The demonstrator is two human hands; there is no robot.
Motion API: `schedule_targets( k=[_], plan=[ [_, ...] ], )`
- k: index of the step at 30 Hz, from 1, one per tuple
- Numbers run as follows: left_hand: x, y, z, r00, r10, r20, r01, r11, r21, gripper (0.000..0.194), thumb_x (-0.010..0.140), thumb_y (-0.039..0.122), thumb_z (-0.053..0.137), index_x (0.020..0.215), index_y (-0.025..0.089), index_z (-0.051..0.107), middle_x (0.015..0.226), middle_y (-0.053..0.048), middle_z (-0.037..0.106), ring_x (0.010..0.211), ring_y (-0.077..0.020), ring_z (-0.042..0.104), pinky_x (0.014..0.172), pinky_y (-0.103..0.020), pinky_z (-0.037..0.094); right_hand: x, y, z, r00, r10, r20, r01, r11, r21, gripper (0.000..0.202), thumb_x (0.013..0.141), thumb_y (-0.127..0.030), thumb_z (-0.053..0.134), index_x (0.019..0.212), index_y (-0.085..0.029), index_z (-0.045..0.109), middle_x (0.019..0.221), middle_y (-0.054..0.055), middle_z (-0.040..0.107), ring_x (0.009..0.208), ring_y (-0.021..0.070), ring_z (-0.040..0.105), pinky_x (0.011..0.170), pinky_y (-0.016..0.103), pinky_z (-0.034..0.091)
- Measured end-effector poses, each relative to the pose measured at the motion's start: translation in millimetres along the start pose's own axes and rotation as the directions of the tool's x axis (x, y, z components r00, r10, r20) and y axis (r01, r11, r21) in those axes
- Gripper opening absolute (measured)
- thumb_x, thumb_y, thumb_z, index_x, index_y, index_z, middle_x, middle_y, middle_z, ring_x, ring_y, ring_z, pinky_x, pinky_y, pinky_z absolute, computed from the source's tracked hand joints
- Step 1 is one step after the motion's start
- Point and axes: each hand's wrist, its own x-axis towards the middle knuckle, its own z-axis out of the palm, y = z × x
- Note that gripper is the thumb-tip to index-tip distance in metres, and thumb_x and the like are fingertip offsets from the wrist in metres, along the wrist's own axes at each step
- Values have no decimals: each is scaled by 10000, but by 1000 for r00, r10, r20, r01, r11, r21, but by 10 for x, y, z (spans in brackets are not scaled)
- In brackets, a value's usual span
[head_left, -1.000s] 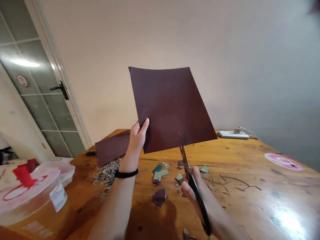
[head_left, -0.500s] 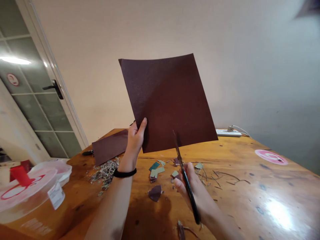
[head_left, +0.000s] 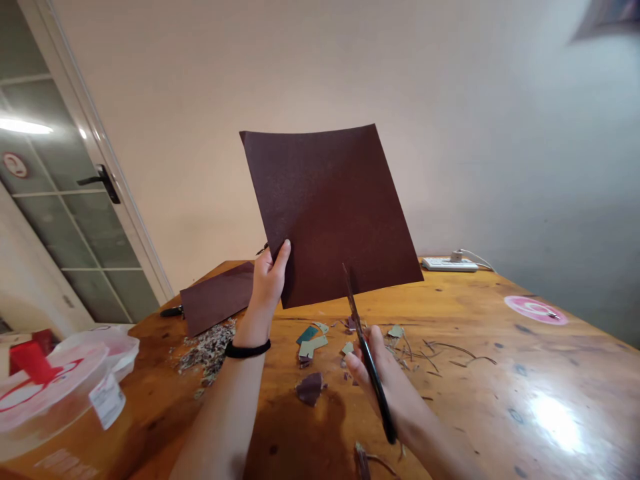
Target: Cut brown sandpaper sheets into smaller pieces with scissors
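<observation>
A dark brown sheet of paper [head_left: 330,207] is held up above the table. My left hand [head_left: 269,273] pinches it near the lower left corner, thumb on the near face and the other fingers hidden behind. In my right hand [head_left: 377,370] is a pair of black-handled scissors [head_left: 367,353], pointing up and away. Their blades overlap the sheet's lower edge near its middle; I cannot tell whether they grip the paper. Below lie small scraps: a pale green piece [head_left: 314,345], a teal piece [head_left: 307,334] and a brown piece [head_left: 310,389].
Another brown sheet [head_left: 217,298] lies at the back left, beside a heap of fine shreds [head_left: 213,353]. A lidded plastic tub [head_left: 55,413] stands at the left. A power strip [head_left: 449,265], a pink round sticker [head_left: 536,311] and thin brown strips [head_left: 457,353] are on the right.
The sheet's upper edge has dropped and its right side has shifted slightly left in the view. Both hands keep their holds. The whole view has shifted a little.
</observation>
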Motion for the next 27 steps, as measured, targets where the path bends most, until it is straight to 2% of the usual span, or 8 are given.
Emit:
schedule_targets(
  k=[5, 12, 21, 27],
  plan=[
    [-16, -12, 14, 999, -37, 3, 37, 999, 33, 333, 812, 520, 661, 705, 212, 596, 666, 2, 599, 705, -186, 570, 728, -317, 498, 6, 76, 16, 1000, 7, 5, -7, 1000, 21, 450, 860, -688, 397, 889, -242, 347, 766, -12, 457, 729, 191, 477, 685, 323, 394],
    [-31, -28, 25, 996, -86, -33, 88, 993, 81, 396, 796, 539, 658, 625, 215, 505, 602, 38, 486, 587, -143, 455, 654, -294, 450, 16, 73, 20, 1000, 17, -26, -16, 1000, 24, 434, 860, -669, 430, 875, -241, 363, 744, -12, 491, 723, 193, 511, 671, 311, 404],
    [-36, -21, 49, 997, -76, -21, 77, 996, 50, 367, 786, 544, 656, 658, 219, 545, 628, 22, 533, 633, -170, 496, 701, -316, 466, 18, 77, 14, 998, -7, -63, 9, 999, 42, 385, 877, -615, 465, 835, -240, 387, 724, -17, 509, 685, 181, 509, 648, 307, 425],
    [-38, -6, 50, 996, -80, -35, 82, 994, 69, 381, 786, 543, 663, 638, 217, 533, 619, 25, 523, 617, -160, 493, 695, -309, 478, 7, 58, 6, 998, 3, -55, -1, 999, 39, 418, 861, -652, 456, 875, -237, 411, 702, -18, 514, 698, 194, 533, 649, 307, 420]
  ],
)
